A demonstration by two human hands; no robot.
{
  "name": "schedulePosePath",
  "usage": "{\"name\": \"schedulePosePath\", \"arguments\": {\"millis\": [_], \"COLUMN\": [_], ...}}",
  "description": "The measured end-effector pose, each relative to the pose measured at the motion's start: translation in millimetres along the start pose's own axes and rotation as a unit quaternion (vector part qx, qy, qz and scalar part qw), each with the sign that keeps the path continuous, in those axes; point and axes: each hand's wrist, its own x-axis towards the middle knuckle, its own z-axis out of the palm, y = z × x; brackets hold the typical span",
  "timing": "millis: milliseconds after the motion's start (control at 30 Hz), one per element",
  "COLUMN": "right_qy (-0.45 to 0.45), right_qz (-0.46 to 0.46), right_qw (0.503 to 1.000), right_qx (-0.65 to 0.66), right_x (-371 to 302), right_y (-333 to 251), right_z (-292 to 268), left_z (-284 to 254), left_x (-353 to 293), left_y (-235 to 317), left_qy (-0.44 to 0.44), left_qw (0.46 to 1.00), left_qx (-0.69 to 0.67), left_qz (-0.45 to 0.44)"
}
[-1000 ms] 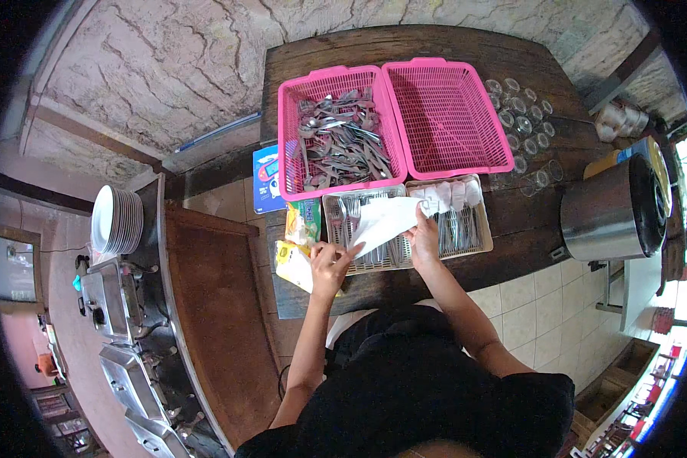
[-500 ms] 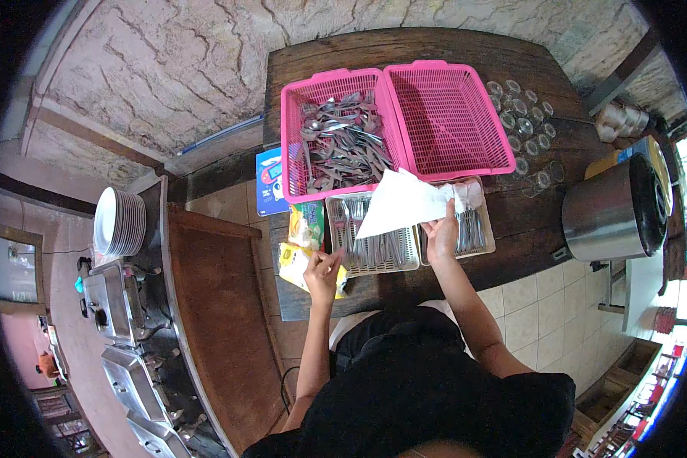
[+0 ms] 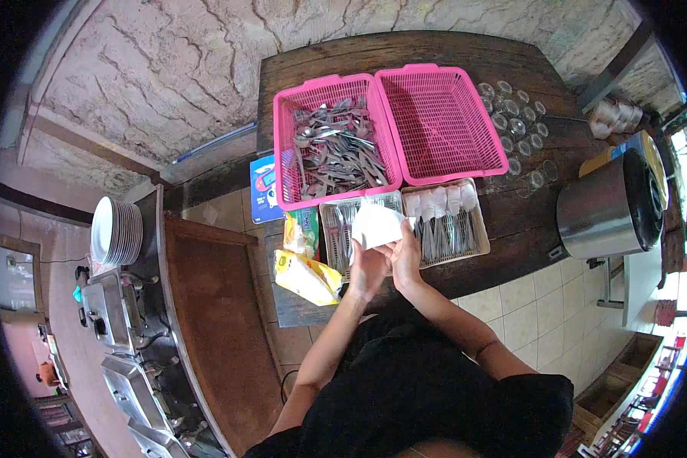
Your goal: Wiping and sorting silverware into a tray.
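A white paper napkin point(image 3: 378, 224) is held in front of me, gripped from both sides. My left hand point(image 3: 367, 272) closes on its lower left edge, thumb up along it. My right hand point(image 3: 407, 262) pinches the lower right edge, and the fingers of both hands nearly meet beneath. Behind the napkin stands a cream basket point(image 3: 332, 263) of loose forks and other cutlery, partly hidden. To its right, a second cream basket point(image 3: 482, 246) holds cutlery point(image 3: 444, 235), several pieces with white napkin wrapped round their far ends.
A pink basket point(image 3: 281, 164) heaped with spoons and forks stands beyond, beside another pink basket point(image 3: 443, 122). Several glasses point(image 3: 514, 126) and a large steel pot point(image 3: 599, 210) are at the right. A yellow packet point(image 3: 307, 278) lies at the table's left front; stacked plates point(image 3: 116, 231) stand farther left.
My left hand has moved right from beside the yellow packet and taken hold of the napkin. My right hand has brought the napkin down and left; it now looks smaller and folded.
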Motion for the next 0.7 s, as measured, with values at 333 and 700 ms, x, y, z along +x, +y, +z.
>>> {"name": "schedulePosePath", "arguments": {"millis": [333,700], "right_qy": [0.02,0.006], "right_qz": [-0.021,0.021], "right_qw": [0.998,1.0], "right_qx": [-0.052,-0.012], "right_x": [7,9], "right_y": [5,-2], "right_z": [-12,0], "left_z": [-28,-5], "left_x": [-10,-7], "left_y": [29,23], "left_qy": [0.13,0.065], "left_qw": [0.967,0.97], "left_qx": [-0.146,-0.176], "left_qz": [0.163,0.157]}}
